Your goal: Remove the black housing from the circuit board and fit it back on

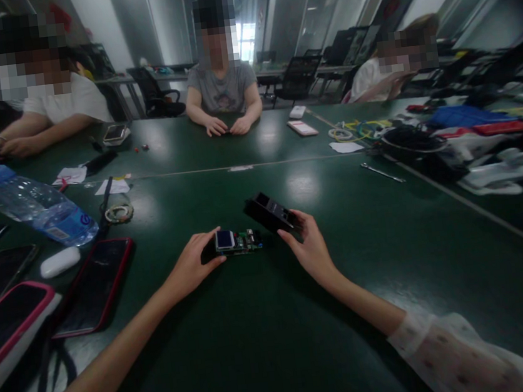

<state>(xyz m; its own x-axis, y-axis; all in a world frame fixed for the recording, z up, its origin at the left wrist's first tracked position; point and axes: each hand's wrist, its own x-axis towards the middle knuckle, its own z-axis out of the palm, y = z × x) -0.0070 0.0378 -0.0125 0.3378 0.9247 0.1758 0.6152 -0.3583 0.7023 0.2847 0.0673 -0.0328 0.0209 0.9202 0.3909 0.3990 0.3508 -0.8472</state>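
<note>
**Circuit board (239,241) left, black casing (270,212) right**

The left grip (199,253) pinches the circuit board's screen end — long axis left to right, over the worktop (241,349). The right grip (312,247) pinches the black casing's near end; it slants away leftward, its pale marking illegible. The bottle's (30,200) lettering is unreadable — the pink-edged phone (9,325) cut off.

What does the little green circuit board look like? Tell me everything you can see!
The circuit board is small, oblong and green, with a dark, pale-edged screen on one end and tiny silvery and dark parts on the other, plus a blue spot. The markings are too small to read. It sits screen up, lengthwise from side to side, pinched at its screen end by the left hand. Whether it touches the green table is unclear.
</note>
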